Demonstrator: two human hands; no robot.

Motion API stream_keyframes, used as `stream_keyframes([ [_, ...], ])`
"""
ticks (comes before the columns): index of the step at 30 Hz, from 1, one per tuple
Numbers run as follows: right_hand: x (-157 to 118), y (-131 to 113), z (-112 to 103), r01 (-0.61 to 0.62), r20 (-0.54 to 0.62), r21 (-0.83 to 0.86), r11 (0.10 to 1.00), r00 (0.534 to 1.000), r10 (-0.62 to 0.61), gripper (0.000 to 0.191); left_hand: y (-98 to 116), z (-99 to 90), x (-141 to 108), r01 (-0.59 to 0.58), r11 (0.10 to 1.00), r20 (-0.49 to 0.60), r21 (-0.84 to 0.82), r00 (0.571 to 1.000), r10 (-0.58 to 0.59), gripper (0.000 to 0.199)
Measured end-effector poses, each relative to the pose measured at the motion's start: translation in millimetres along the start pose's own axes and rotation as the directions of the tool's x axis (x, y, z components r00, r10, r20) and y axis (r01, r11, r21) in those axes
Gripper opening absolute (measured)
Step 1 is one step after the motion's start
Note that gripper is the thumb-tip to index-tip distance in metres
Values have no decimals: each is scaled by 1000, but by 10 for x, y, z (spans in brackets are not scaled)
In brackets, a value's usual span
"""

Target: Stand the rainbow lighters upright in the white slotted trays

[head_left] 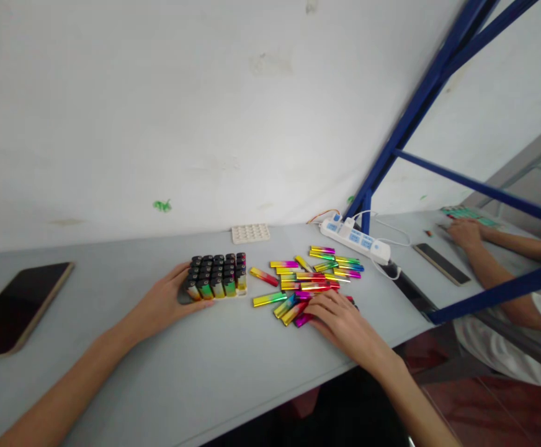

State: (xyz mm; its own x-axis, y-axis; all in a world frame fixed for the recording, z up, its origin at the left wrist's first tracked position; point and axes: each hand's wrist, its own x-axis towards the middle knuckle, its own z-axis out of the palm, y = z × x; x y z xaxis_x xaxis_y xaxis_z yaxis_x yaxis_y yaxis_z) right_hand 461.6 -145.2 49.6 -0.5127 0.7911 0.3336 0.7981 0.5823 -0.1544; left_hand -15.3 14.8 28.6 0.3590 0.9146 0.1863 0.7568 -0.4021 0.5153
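A block of black-topped lighters (217,273) stands upright in tight rows in a pale tray (241,292), the lower bodies silver, green and yellow. My left hand (170,295) is wrapped round the block's left side, thumb along the front edge and fingers behind. To the right lies a loose pile of shiny multicoloured sleeves (293,279) in yellow, red, green, blue and purple. My right hand (335,316) rests palm down on the near right part of the pile, fingers bent a little and touching sleeves. What lies beneath the palm is hidden.
An empty white holed tray (250,233) lies by the wall. A power strip (355,239) with cables sits behind the pile. A phone (19,304) is at left, another phone (442,264) at right. Beyond a blue metal frame (410,118), another person's hands (464,233) work.
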Motion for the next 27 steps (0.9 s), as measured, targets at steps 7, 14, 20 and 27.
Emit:
stream_keyframes([
  [7,320,33,-71,-153,-75,447,881,975,207,21,-5,37,-46,-44,997,-33,-58,999,43,98],
  [14,1303,43,-110,-212,143,911,355,967,211,64,-19,55,-57,-64,996,-9,-70,998,63,103],
  [20,1976,-45,51,-144,88,941,306,978,189,45,21,52,-86,-80,990,5,-117,997,81,95],
  [27,1982,-247,438,-268,146,918,294,914,378,56,56,47,-105,-56,992,26,-110,998,60,101],
])
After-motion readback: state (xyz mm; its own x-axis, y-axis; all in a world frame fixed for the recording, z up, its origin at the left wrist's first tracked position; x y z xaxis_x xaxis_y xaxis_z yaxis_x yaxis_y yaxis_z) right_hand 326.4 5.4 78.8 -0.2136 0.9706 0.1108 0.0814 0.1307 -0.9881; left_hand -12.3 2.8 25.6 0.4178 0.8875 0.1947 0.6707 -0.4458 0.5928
